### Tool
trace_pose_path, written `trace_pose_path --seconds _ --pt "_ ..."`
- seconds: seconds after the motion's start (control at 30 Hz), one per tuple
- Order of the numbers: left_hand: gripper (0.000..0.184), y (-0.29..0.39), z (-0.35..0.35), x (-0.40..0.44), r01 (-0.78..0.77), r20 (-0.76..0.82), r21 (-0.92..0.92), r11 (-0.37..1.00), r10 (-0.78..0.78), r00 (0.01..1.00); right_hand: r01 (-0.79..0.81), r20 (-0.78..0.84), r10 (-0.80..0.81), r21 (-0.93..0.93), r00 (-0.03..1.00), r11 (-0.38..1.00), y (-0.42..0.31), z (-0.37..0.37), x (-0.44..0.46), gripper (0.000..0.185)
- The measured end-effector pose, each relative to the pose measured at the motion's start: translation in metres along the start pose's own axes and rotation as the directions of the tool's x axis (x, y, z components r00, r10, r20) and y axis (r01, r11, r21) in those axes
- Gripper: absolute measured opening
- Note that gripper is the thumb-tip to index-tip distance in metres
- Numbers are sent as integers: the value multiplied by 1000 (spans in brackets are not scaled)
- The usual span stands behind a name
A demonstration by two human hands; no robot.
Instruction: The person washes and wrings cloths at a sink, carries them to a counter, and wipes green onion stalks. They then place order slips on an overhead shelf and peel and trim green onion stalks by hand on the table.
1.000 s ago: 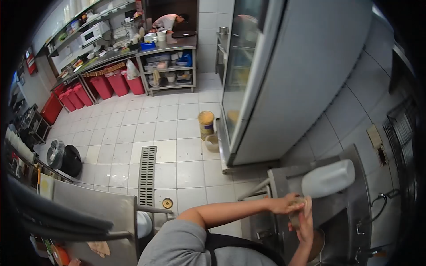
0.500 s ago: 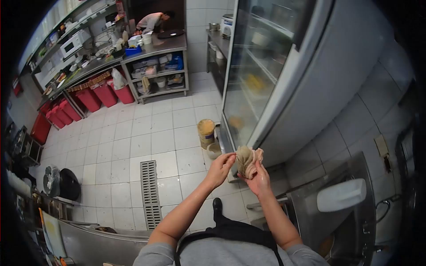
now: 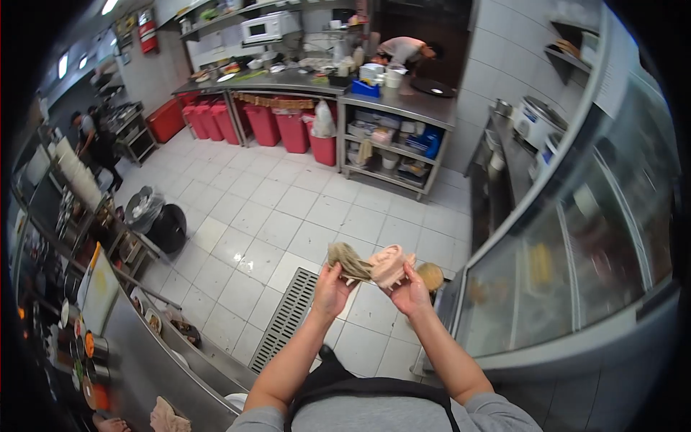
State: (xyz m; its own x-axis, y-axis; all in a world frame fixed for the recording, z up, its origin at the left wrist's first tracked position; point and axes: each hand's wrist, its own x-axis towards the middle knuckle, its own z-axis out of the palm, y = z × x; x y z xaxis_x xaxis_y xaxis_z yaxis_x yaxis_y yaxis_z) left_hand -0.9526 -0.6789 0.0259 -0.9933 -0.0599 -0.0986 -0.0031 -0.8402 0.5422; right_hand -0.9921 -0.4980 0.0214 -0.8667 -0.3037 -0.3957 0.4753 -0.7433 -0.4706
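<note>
My left hand (image 3: 331,294) is closed on a crumpled grey-brown cloth (image 3: 347,259) in front of my body. In my right hand (image 3: 411,292) is a bunched pale pink cloth (image 3: 387,265). The two cloths meet between my hands, and I cannot tell whether they are joined. Both are held up above the tiled floor, with the fingertips partly hidden by the fabric. Just behind my right hand is the lid of a yellowish tub (image 3: 432,276).
A glass-door fridge (image 3: 547,288) stands at my right. A steel counter (image 3: 137,345) is at my left, with another pink cloth (image 3: 169,417) on it. Ahead are a floor drain (image 3: 284,320), a black bin (image 3: 168,227) and red bins (image 3: 291,131). A person (image 3: 407,50) bends behind the far counter.
My view has turned left, bringing the left counter in and the sink out of view. My hands have drawn apart; the grey-brown cloth, earlier bunched against the pink one, is now in my left hand.
</note>
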Motion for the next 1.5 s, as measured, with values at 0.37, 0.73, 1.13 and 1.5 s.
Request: trace_pose_path --seconds 0.37,0.73,1.13,1.5 --pt "26 161 -124 202 -131 21 901 412 262 965 195 34 -260 -754 965 627 -54 -4 215 30" --pt "42 274 -229 357 166 -167 985 -44 -20 986 -21 154 59 -237 986 971 -96 47 338 46" --pt "38 416 -358 374 386 -701 612 690 248 668 -88 467 117 -85 877 993 -55 286 708 40" --pt "49 568 -368 699 315 -333 849 425 -34 942 40 598 201 -365 776 930 -43 437 831 54"
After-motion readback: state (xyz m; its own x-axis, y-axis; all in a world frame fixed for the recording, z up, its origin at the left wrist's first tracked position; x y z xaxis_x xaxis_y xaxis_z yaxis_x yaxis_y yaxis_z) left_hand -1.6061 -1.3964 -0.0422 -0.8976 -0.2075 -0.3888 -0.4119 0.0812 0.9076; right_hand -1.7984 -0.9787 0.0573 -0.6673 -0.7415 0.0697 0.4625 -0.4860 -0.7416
